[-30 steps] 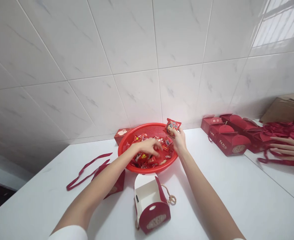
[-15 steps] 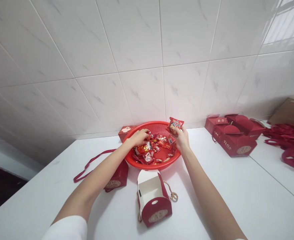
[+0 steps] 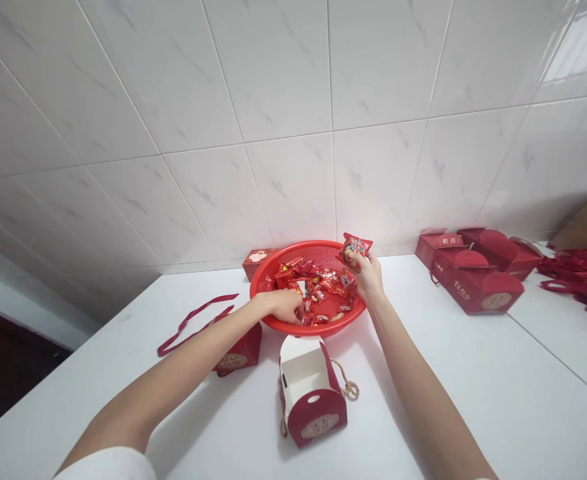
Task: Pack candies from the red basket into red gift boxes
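My left hand (image 3: 287, 306) is down inside a red plastic basket (image 3: 300, 329), near its front left. Its fingers are curled among red-wrapped sweets (image 3: 330, 280), and whatever they pinch is hidden. Above the basket's right rim, my right hand (image 3: 370, 277) grips a red snack packet (image 3: 356, 247) with dark lettering between thumb and fingers. Just in front of the basket stands an open dark red box (image 3: 318, 419) with a white inside and twisted rope handles (image 3: 349, 387). No contents show in the part of its inside that I can see.
Behind my left forearm is another dark red box (image 3: 246, 350) with a ribbon loop (image 3: 186, 327). A small red box (image 3: 258, 262) sits behind the basket, against the tiled wall. Several red boxes (image 3: 473, 273), a ribbon heap (image 3: 580, 277) and a brown carton (image 3: 586, 223) are at the right.
My left hand has moved from the back left of the basket towards its front, curling deeper among the sweets. My right hand still holds the packet at the rim. The view has shifted slightly.
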Available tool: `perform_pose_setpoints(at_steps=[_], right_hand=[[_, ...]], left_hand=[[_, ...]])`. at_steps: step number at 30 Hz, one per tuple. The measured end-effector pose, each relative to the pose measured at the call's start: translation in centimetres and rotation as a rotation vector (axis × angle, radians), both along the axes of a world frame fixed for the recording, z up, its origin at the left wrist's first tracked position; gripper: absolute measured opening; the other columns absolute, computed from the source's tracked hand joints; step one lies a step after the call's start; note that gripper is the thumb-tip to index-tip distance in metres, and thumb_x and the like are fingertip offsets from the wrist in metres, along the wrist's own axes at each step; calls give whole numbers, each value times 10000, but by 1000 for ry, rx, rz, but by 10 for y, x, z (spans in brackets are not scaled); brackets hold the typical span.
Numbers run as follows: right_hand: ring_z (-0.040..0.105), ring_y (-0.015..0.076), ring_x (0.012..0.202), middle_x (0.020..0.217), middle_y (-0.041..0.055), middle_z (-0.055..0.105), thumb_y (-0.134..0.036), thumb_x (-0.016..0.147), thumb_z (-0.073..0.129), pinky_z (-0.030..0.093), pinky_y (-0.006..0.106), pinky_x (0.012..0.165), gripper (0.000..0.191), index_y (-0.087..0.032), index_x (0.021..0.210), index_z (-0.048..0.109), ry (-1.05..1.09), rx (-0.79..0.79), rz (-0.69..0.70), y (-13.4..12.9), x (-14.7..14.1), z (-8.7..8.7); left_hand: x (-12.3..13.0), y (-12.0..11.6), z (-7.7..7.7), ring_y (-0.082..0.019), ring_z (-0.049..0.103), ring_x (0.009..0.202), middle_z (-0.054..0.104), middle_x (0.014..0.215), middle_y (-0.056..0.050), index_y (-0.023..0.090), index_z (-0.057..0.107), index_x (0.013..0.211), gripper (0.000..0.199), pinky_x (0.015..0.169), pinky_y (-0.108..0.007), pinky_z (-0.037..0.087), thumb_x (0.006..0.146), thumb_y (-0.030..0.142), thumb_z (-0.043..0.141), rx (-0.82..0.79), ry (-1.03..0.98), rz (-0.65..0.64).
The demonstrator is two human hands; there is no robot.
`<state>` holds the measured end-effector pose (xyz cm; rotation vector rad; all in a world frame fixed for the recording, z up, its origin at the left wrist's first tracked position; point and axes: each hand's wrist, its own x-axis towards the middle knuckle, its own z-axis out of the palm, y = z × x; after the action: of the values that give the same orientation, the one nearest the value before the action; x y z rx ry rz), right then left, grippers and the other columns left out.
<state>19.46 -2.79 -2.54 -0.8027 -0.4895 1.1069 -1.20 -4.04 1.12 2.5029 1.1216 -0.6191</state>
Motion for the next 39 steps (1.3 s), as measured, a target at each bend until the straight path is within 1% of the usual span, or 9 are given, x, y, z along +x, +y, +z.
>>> perform_pose_setpoints(at_steps=[7,13,17,21,23,28,33,35,39], right_hand=[[693,180,740,717,-22,700,-170,559,762,579,260,586,278,-191,793,614,17,17,11,-2,-2,2],[688,166,711,718,-25,706,-162,553,768,576,249,574,292,-194,797,609,12,22,22,-3,-4,1],[704,187,749,739,-12,719,-170,564,763,603,290,657,287,-189,813,622,0,24,46,-4,-6,1],[704,191,745,734,-14,723,-162,562,741,599,294,653,278,-190,814,627,8,3,38,-8,-8,5],[704,192,743,728,-15,721,-166,556,744,596,292,652,278,-191,809,630,9,4,39,-9,-9,7],[706,200,759,732,-16,722,-182,550,753,598,312,686,280,-196,805,639,-8,14,49,-11,-9,7],[702,206,768,722,-21,709,-185,548,764,606,345,721,297,-202,806,616,-26,5,49,-10,-8,6],[701,205,783,732,-18,714,-183,549,763,609,345,734,293,-200,804,620,-28,0,50,-10,-8,7],[696,192,770,729,-20,717,-188,543,760,612,340,741,283,-194,794,629,-23,-4,56,-12,-9,9]], left_hand=[[20,-1,-16,-355,697,990,732,1115,-157,218,665,1197,507,834,-406,533,721,355,772,241,192,15],[15,24,-16,-319,695,1006,737,1054,-108,223,679,1130,333,849,-371,531,807,295,717,262,12,74],[2,40,-16,-316,585,1253,581,1401,-133,252,446,1462,668,964,-395,506,832,195,663,365,-134,176],[-16,51,-15,-315,463,1386,445,1540,-135,241,333,1541,937,1075,-392,444,714,171,768,324,-275,256],[-24,53,-13,-291,510,1343,502,1495,-128,212,401,1505,899,1073,-352,441,687,151,768,297,-316,239],[-36,49,0,-276,653,1104,693,1225,-90,210,677,1217,483,912,-318,503,740,267,728,319,-155,229],[-30,42,-1,-295,681,1044,730,1159,-83,262,694,1191,450,839,-316,513,755,370,712,270,72,228],[-24,41,-5,-304,681,1061,714,1204,-99,265,656,1260,540,849,-319,518,733,360,729,263,86,228],[-11,37,-12,-370,617,1198,570,1410,-198,228,421,1496,995,938,-377,509,610,436,823,241,129,254]])
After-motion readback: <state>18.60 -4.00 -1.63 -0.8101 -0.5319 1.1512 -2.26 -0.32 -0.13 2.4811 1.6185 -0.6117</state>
